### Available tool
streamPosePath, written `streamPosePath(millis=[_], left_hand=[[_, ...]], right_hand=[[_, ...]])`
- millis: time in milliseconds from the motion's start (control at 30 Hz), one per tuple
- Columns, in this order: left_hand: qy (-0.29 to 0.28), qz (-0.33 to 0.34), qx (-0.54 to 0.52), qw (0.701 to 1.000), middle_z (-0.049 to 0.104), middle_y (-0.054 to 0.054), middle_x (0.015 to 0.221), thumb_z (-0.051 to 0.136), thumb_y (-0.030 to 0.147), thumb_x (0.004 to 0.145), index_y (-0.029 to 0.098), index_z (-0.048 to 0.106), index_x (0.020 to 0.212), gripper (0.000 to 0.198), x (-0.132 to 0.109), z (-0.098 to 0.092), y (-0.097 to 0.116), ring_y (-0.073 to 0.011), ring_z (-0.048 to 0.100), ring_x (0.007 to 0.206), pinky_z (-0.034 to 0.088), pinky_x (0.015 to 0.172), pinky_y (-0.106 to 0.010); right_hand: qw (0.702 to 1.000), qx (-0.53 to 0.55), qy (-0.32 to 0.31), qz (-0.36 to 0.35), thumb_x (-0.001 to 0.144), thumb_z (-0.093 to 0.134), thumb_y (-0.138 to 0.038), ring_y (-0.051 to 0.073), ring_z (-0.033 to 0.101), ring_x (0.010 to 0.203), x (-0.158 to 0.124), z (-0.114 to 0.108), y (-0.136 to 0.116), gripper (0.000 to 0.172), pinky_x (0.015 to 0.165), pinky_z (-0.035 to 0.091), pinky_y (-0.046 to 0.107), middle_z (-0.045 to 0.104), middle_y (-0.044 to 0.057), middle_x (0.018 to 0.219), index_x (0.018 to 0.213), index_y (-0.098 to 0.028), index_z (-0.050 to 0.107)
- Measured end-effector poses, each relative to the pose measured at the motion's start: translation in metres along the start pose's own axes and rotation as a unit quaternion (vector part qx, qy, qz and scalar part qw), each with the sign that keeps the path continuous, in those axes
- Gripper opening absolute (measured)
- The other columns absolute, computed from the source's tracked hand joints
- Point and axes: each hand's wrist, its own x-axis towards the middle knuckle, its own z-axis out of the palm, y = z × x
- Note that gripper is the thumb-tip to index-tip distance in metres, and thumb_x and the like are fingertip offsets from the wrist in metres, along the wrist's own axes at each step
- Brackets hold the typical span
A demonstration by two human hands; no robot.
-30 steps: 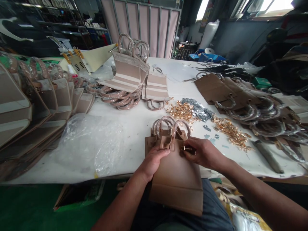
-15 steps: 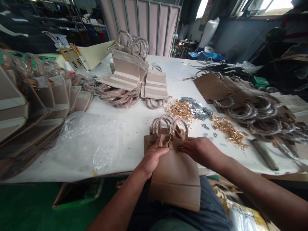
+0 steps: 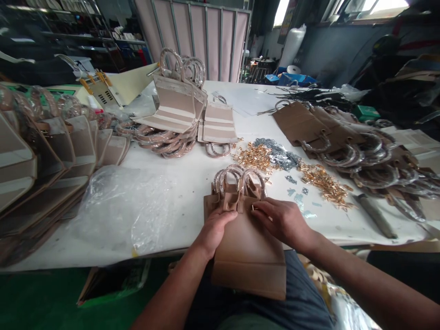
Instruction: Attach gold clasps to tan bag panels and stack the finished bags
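Observation:
A brown handbag panel [image 3: 249, 247] with plastic-wrapped handles [image 3: 252, 176] hangs over the table's front edge onto my lap. My left hand [image 3: 215, 229] is closed on its left side, thumb lying on top near the handle tab and fingers hidden beneath. Against the upper right of the panel, my right hand [image 3: 280, 217] pinches a small gold metal fitting [image 3: 253, 207] between thumb and fingertips. Just beyond the handles lies a heap of gold fittings [image 3: 254, 156], beside a pile of grey metal plates [image 3: 278, 152].
Brown bag panels with wrapped handles [image 3: 309, 123] are piled at the right, near more gold fittings [image 3: 325, 183] and a dark grey rod-like object [image 3: 376, 215]. Clear plastic sheeting [image 3: 127, 201] lies left of me. Stacked panels [image 3: 77, 151] stand at far left, others [image 3: 178, 101] at the back.
My right hand has shifted slightly left along the panel, and the gold fitting in its fingertips now shows more clearly. The left hand keeps its hold. The camera view has shifted slightly.

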Motion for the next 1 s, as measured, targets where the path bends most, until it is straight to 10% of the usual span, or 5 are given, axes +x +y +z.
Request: streamPosePath(millis=[267, 1000], left_hand=[[0.024, 0.001, 0.007, 1.000, 0.081, -0.011, 0.092, 0.079, 0.033, 0.077, 0.013, 0.079, 0.117, 0.045, 0.000, 0.002, 0.002, -0.0295, 0.076, 0.086, 0.055, 0.078, -0.033], [0.025, 0.013, -0.001, 1.000, 0.081, -0.012, 0.103, 0.082, 0.032, 0.071, 0.014, 0.079, 0.118, 0.050, -0.001, 0.004, 0.000, -0.0319, 0.077, 0.095, 0.057, 0.090, -0.040]], right_hand=[[0.998, -0.015, 0.058, 0.018, 0.106, 0.059, -0.032, 0.017, 0.067, 0.071, -0.001, 0.021, -0.001, 0.019, 0.067, 0.041, 0.028, 0.074, 0.003, 0.089, 0.102, -0.020, 0.073], [0.997, 0.054, -0.028, 0.043, 0.106, 0.052, -0.028, 0.020, 0.068, 0.076, -0.001, 0.006, -0.008, 0.024, 0.067, 0.045, 0.028, 0.074, 0.006, 0.093, 0.099, -0.021, 0.075]])
